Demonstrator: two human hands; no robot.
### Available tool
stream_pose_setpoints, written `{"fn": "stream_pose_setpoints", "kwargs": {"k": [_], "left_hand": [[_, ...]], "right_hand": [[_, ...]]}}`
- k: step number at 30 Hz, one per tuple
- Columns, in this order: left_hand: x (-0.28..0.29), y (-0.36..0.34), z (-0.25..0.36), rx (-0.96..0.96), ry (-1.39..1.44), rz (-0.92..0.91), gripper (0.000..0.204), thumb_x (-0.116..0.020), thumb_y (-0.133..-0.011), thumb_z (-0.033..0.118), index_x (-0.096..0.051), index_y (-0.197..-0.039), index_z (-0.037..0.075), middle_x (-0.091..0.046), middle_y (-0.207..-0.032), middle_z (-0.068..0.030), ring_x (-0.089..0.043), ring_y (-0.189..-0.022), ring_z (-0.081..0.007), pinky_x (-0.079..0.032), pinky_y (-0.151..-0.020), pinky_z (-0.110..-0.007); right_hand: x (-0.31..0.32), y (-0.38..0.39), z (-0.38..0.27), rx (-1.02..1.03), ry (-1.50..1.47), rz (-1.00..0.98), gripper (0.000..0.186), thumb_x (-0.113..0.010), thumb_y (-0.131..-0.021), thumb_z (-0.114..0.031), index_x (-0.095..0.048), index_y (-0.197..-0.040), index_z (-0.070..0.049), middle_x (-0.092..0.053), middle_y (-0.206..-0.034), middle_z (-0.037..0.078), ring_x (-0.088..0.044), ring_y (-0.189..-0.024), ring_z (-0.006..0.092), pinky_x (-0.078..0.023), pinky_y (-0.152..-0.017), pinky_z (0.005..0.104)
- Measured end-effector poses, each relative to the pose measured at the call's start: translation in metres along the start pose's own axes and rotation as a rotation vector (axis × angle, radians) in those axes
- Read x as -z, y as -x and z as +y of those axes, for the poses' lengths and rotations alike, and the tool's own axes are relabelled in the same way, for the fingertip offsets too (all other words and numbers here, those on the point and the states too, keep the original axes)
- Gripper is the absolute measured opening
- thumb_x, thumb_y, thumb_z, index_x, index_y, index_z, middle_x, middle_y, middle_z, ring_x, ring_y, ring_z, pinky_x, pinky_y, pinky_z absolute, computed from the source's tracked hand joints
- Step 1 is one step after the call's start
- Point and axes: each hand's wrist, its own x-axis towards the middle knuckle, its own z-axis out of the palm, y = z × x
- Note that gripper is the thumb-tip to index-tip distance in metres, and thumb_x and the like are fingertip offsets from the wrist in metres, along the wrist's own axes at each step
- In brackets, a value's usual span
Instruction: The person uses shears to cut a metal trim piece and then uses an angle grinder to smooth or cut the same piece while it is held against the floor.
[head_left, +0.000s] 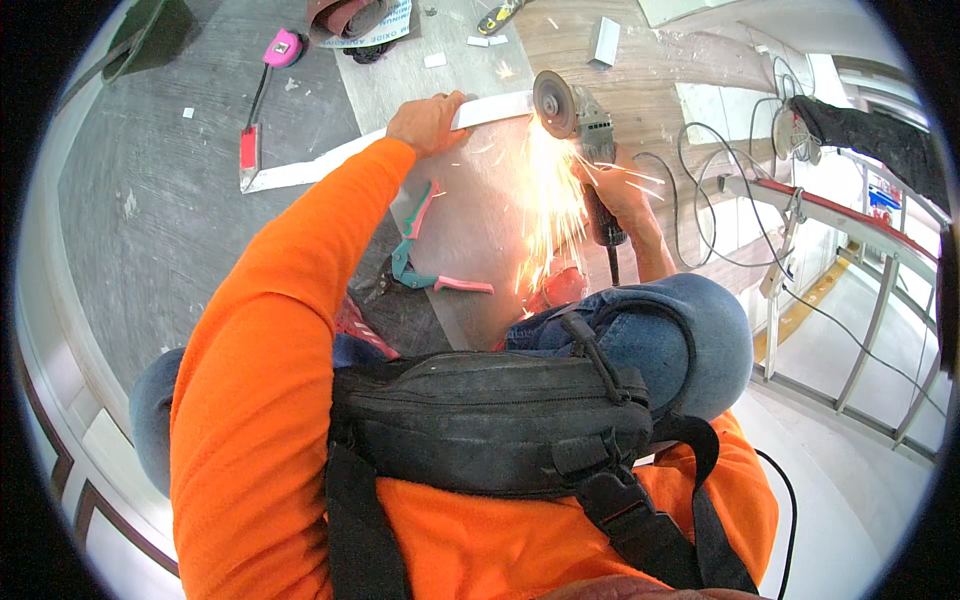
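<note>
A long white metal strip lies across the floor in front of me, its left stretch running toward the far left. My left hand is closed around it, pressing it near its right part. In my right hand is an angle grinder, gripped by its dark body. The grinder's disc touches the strip's right end, and bright sparks spray down toward my knees. Green-and-pink locking pliers lie on the floor below my left hand. Glare and the tool hide some of my right fingers.
A pink tape measure and a red-ended tool lie far left. An abrasive roll, a yellow-black tool and white offcuts lie ahead. Loose cable and a metal ladder stand right, near a dark sleeve.
</note>
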Motion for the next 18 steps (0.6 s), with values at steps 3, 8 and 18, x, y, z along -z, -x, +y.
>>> {"fn": "stream_pose_setpoints", "kwargs": {"k": [3, 8, 18], "left_hand": [[-0.005, 0.002, -0.007, -0.009, -0.010, 0.021, 0.051, -0.067, -0.093, 0.044, -0.055, -0.128, 0.009, -0.069, -0.116, -0.0176, -0.069, -0.102, -0.0384, -0.056, -0.086, -0.048], [-0.007, -0.001, -0.004, -0.017, -0.040, 0.034, 0.053, -0.068, -0.091, 0.046, -0.055, -0.126, 0.008, -0.070, -0.112, -0.0179, -0.070, -0.099, -0.0390, -0.056, -0.083, -0.049], [-0.014, 0.002, -0.012, -0.052, -0.045, 0.082, 0.052, -0.067, -0.092, 0.048, -0.054, -0.123, 0.008, -0.070, -0.107, -0.0193, -0.070, -0.094, -0.0406, -0.056, -0.078, -0.051]], "right_hand": [[-0.004, 0.004, -0.005, 0.071, 0.034, 0.066, 0.057, -0.082, -0.075, -0.033, -0.065, -0.116, 0.002, -0.072, -0.097, 0.013, -0.068, -0.085, 0.0213, -0.054, -0.078, 0.0353], [-0.004, 0.006, -0.007, 0.089, 0.062, 0.094, 0.056, -0.082, -0.075, -0.033, -0.065, -0.116, 0.002, -0.071, -0.097, 0.012, -0.067, -0.085, 0.0207, -0.054, -0.077, 0.0350], [-0.005, 0.005, -0.013, 0.107, 0.082, 0.108, 0.054, -0.081, -0.076, -0.032, -0.066, -0.115, 0.002, -0.071, -0.096, 0.011, -0.067, -0.083, 0.0194, -0.053, -0.076, 0.0344]]}}
